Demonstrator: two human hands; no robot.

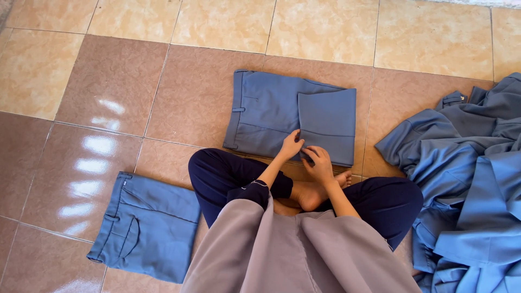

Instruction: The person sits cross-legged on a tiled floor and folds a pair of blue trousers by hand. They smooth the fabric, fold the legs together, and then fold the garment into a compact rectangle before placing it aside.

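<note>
- Two folded pairs of blue-grey cloth trousers on the tiled floor (108, 87): one in the centre (271, 111), one near left (152, 228).
- One loose heap of blue-grey garments (467, 179) at right, count within impossible to tell.
- Centre trousers: just beyond the crossed legs in dark navy trousers (217, 173), long axis left to right, waistband at left, folded legs doubled back at right.
- Left hand (291, 145): fingers together, pressed flat on the near edge of the fold.
- Right hand (319, 163): fingers curled, pinching that near edge, touching the left hand.
- Near-left trousers: untouched, waistband at left.
</note>
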